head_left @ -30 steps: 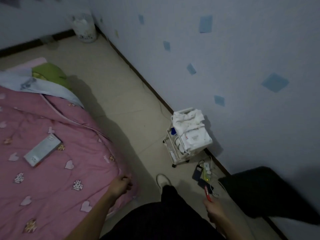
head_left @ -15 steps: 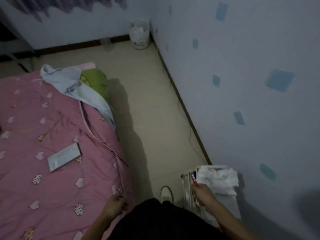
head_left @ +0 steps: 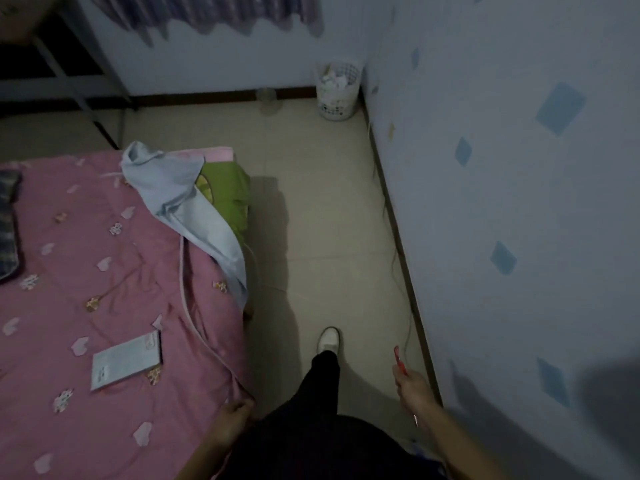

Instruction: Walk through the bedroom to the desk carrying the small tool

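Gone is the cart; right hand [head_left: 414, 386] grips slim red pen [head_left: 399, 359].

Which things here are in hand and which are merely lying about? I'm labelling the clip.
In hand: right hand grips red pen; left hand at pink quilt edge.
Lying about: booklet, blue garment, green pillow, waste basket.

One cam only, worn on the head, looking fwd & steeply down over the person's legs. Bed [head_left: 104, 271] edge fills lower left, floor [head_left: 322, 202] runs centre, wall [head_left: 519, 202] close on right; far corner w/ bin [head_left: 338, 90] up top.
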The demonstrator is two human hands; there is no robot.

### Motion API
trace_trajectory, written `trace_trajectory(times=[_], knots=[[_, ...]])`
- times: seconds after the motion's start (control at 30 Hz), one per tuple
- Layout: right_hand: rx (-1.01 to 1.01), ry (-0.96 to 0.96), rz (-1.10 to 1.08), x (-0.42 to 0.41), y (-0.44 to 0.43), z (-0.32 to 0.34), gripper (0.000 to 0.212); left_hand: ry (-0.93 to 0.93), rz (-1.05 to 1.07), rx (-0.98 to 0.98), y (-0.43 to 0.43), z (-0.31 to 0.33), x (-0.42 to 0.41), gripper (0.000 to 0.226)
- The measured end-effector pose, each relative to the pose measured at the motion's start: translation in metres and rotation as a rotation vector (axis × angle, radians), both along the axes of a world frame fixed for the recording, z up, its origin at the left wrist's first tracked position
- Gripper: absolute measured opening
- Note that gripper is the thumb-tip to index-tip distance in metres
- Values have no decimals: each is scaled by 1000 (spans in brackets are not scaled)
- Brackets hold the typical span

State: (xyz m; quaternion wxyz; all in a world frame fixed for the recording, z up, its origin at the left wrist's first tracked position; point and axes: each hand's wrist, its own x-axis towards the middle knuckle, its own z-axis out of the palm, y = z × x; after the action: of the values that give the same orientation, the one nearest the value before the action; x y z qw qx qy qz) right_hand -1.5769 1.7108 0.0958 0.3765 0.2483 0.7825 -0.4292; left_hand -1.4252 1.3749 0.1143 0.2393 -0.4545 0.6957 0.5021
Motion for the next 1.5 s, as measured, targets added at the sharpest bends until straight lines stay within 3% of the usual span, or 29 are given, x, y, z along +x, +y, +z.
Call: trace_trajectory(times=[0.13, 0.23, 0.5, 0.8, 0.9, 1.03, 1.2, 1.5], knots=[[25, -75, -46, -65, -3, 4, 41, 0, -70, 35, -22, 10, -108, 30], [-25, -33, -54, -114, -8, 11, 30, 14, 43, 106, -33, 19, -192, 25], [21, -67, -180, -247, -25, 18, 83, 83, -1, 102, -73, 31, -388, 18], [13, -70, -43, -460, -86, -6, 50, 46, 138, 93, -127, -4, -528, 19], [7, -4, 127, -544, -124, 3, 19, 10, 208, 80, -147, -10, -562, 21], [-33, -5, 282, -650, -184, 8, 38, 5, 323, 86, -171, -9, -611, 17], [-68, 1, 300, -755, -266, 19, 32, 37, 455, 87, -201, -5, -676, 21], [-60, -81, 375, -923, -369, -4, 52, 37, 503, 126, -290, -22, -825, 14]])
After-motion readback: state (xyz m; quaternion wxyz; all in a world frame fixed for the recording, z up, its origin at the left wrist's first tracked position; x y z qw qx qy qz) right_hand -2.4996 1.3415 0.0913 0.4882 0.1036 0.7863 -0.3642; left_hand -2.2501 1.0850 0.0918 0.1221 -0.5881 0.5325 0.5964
